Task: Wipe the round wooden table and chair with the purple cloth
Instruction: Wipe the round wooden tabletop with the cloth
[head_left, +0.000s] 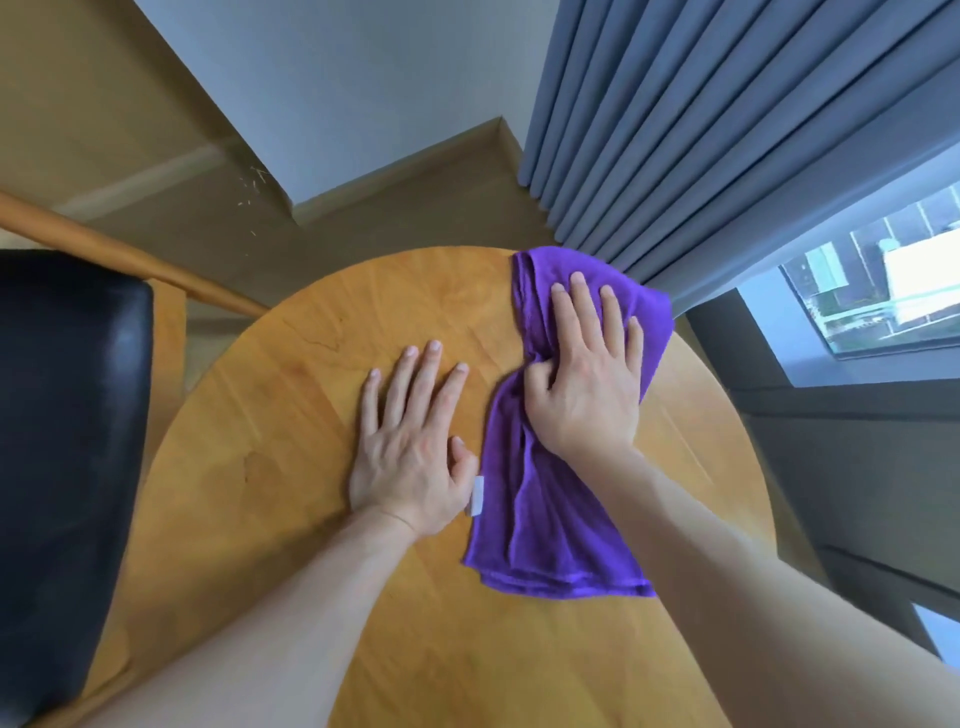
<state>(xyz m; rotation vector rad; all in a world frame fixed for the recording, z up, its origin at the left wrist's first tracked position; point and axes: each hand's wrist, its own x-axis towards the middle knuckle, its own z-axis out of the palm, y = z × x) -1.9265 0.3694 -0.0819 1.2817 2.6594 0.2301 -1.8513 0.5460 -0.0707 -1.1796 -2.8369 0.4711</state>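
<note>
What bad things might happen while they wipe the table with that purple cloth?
1. The purple cloth reaches the far edge of the round table, near the curtain. A big push from the right hand might slide it off.
2. The cloth is bunched under that hand, so it may miss patches.
3. The left hand rests flat on the wood and could leave prints on wiped parts.

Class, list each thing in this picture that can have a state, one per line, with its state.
Purple cloth: spread long and rumpled on the table, under the right hand.
Right hand: on the cloth, fingers straight, thumb bunching fabric.
Left hand: flat on bare wood.
Round wooden table: bears both hands.
Chair: untouched.
Curtain: drawn aside.
</note>
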